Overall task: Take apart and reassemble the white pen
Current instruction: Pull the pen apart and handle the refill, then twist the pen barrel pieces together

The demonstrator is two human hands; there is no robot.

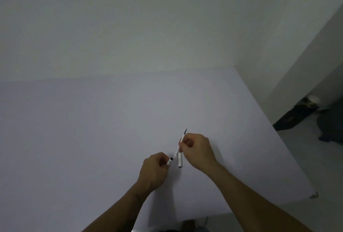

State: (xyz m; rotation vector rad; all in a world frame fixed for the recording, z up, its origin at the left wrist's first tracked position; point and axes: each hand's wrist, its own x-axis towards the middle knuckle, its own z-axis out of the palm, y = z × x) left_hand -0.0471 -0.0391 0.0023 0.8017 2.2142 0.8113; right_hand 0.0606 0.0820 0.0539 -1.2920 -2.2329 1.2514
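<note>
**Pen in pieces, both hands pinching parts above the table**

Lower centre of frame: two bare hands over a pale table (92,129). Left hand (153,170) is curled, fingers pressed around a short white barrel piece (170,161) with a dark open end pointing up-right. Right hand (197,150), just right of and above the left, pinches a thin refill (181,141) between thumb and fingertips; the refill slants from lower left to upper right, its dark tip sticking out above the hand, its lower end close to the barrel's dark opening. Touching or not: cannot tell. A second white pen piece (179,161) shows just below the right hand's fingers, roughly upright in frame; held or lying on the table, cannot tell. Both forearms enter from the bottom edge. Right edge of frame: dark objects on the floor (297,114), blurry. Plain light wall (130,27) fills the upper half.
</note>
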